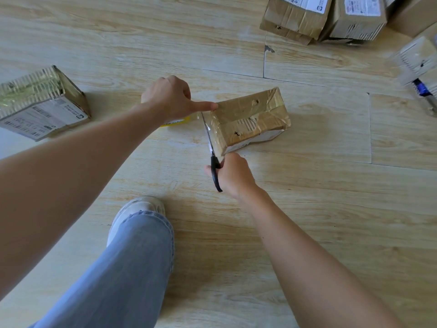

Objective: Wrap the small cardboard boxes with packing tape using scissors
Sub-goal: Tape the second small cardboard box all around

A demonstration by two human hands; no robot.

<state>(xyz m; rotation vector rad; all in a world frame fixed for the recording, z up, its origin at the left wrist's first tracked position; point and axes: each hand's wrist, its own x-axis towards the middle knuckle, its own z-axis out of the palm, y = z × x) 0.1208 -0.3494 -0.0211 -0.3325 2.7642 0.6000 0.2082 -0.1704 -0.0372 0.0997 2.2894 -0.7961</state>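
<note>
The small cardboard box (248,119) I am wrapping is lying on the floor (307,209) at the middle of my view, its top and near face glossy with film. A clear strip of packing tape (196,116) is running from the box's 9 o'clock end toward the roll (176,121), whose yellow core is peeking out beneath my left hand (169,97). That hand's index finger is lying straight with its tip touching the box's upper corner. The other fingers are curling under, and I cannot tell whether they are gripping the roll. My right hand (233,174), at the box's 6 o'clock, is gripping the black handles of the scissors (214,162), with the blades pointing toward 12 o'clock across the strip, just beside the cardboard. To cut cleanly, I judge I should be pulling the strip taut, setting the blades square and close to the edge without nicking it, and closing them in one full stroke. Another taped box (42,102) is sitting at 9 o'clock, a pile of boxes (319,17) at 1 o'clock, and my knee (132,256) at 7 o'clock.
</note>
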